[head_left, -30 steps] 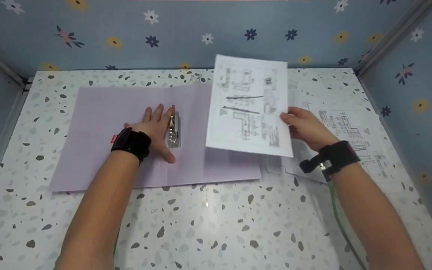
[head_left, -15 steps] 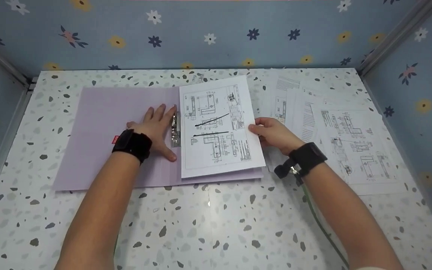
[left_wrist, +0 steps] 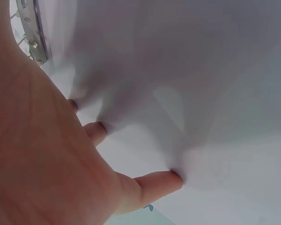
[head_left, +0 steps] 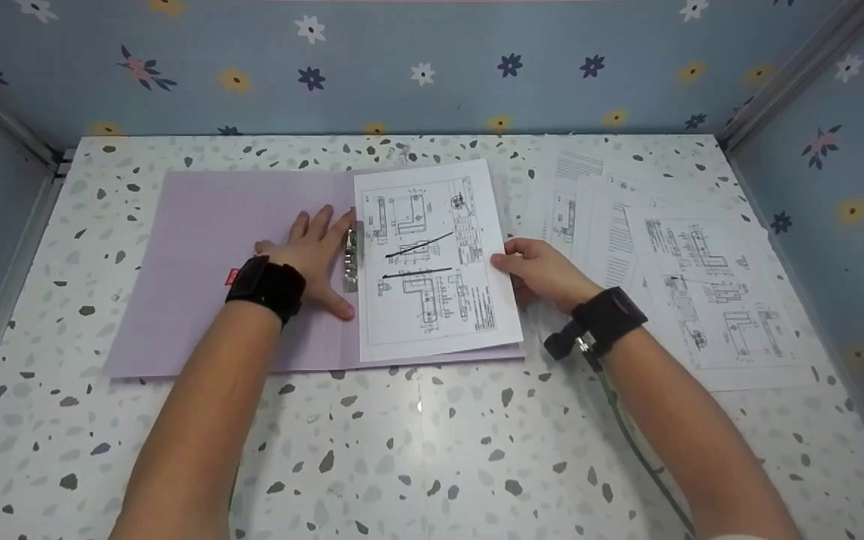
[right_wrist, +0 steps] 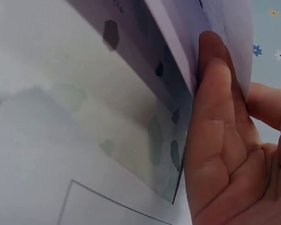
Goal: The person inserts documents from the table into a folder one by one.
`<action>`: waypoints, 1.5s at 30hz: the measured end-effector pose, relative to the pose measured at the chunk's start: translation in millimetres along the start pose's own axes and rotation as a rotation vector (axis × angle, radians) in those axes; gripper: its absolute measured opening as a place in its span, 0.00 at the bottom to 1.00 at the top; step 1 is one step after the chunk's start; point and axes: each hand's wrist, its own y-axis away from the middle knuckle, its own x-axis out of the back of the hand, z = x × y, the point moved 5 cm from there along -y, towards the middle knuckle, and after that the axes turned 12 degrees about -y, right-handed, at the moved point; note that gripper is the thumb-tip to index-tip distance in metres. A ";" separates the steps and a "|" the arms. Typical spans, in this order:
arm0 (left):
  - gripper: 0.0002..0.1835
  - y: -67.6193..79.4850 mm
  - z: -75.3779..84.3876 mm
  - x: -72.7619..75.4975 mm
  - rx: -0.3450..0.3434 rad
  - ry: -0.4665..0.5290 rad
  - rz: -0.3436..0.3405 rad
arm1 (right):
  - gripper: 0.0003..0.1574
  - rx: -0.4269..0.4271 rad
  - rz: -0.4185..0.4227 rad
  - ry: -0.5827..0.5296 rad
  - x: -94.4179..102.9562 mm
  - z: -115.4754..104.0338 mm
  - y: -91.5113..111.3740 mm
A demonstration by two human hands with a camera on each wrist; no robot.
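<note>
A lilac folder (head_left: 199, 225) lies spread open on the table, with a metal clip mechanism (head_left: 351, 262) along its middle. Over its right half is a printed sheet (head_left: 432, 300) of technical drawings with two dark strokes; its left edge lies beside the clip. My right hand (head_left: 544, 274) pinches the sheet's right edge, thumb on top; in the right wrist view its fingers (right_wrist: 213, 93) are behind the paper. My left hand (head_left: 312, 255) rests spread on the folder beside the clip, its fingertips touching the surface in the left wrist view.
Several loose printed sheets (head_left: 732, 292) overlap at the right of the speckled table (head_left: 417, 450). Flower-patterned walls (head_left: 447, 75) bound the back and both sides. A green cable (head_left: 634, 442) trails from the right wrist strap.
My right hand has brought the raised sheet left and down onto the folder's right half, turning it slightly. In the last half second it sank a little lower. The left hand stays put.
</note>
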 end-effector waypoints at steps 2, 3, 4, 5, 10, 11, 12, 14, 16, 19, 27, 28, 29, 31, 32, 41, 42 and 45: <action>0.79 -0.1 0.4 0.3 -0.001 -0.003 0.000 | 0.19 0.000 -0.002 -0.001 -1.8 2.0 -0.5; 0.79 -0.3 0.4 0.3 -0.001 -0.004 0.000 | 0.19 0.002 -0.001 0.002 -2.3 3.1 -0.9; 0.79 -0.6 0.5 0.1 -0.001 -0.003 0.000 | 0.19 0.002 0.004 0.010 -2.5 4.1 -1.4; 0.79 -0.9 0.5 -0.1 -0.002 -0.003 -0.001 | 0.19 0.004 0.009 0.023 -2.9 4.9 -1.5; 0.80 -3.2 -0.9 -2.9 0.009 -0.023 -0.029 | 0.19 0.008 0.028 0.056 -4.7 6.5 -1.4; 0.80 -3.3 -1.1 -2.9 0.009 -0.018 -0.030 | 0.19 0.010 0.029 0.058 -5.4 6.3 -1.2; 0.80 -3.3 -1.2 -3.0 0.010 -0.011 -0.030 | 0.19 0.010 0.029 0.060 -5.8 6.4 -1.3; 0.80 -3.0 -1.2 -2.8 0.005 0.013 -0.025 | 0.20 0.012 0.030 0.069 -6.0 6.9 -2.1; 0.80 -2.8 -1.4 -2.9 0.000 0.035 -0.021 | 0.20 0.011 0.029 0.077 -6.0 7.4 -2.8; 0.79 -3.3 -1.9 -3.6 -0.007 0.051 -0.029 | 0.21 0.007 0.026 0.085 -5.6 7.8 -3.4; 0.76 -4.3 -2.6 -1.7 -0.028 0.058 -0.053 | 0.22 0.005 0.007 0.087 -5.0 8.8 -5.4; 0.76 -4.2 -3.0 -1.3 -0.030 0.058 -0.055 | 0.21 0.005 0.006 0.084 -5.2 8.7 -5.4; 0.75 -4.1 -3.3 -1.1 -0.031 0.059 -0.057 | 0.21 0.004 0.005 0.083 -5.4 8.5 -5.2; 0.74 -3.9 -3.2 -1.5 -0.030 0.068 -0.060 | 0.22 0.002 0.003 0.087 -5.9 8.2 -5.0; 0.74 -4.1 -3.2 -2.1 -0.026 0.073 -0.060 | 0.22 0.001 0.004 0.090 -6.1 7.9 -5.0; 0.75 -4.6 -0.9 -2.5 -0.008 0.055 -0.050 | 0.20 -0.003 0.039 0.141 -6.5 7.1 -5.3; 0.75 -4.5 -0.6 -2.3 -0.008 0.055 -0.052 | 0.20 -0.004 0.043 0.148 -6.4 7.1 -5.2; 0.75 -4.4 0.1 -1.4 -0.004 0.048 -0.057 | 0.21 0.001 0.048 0.162 -6.5 6.9 -5.0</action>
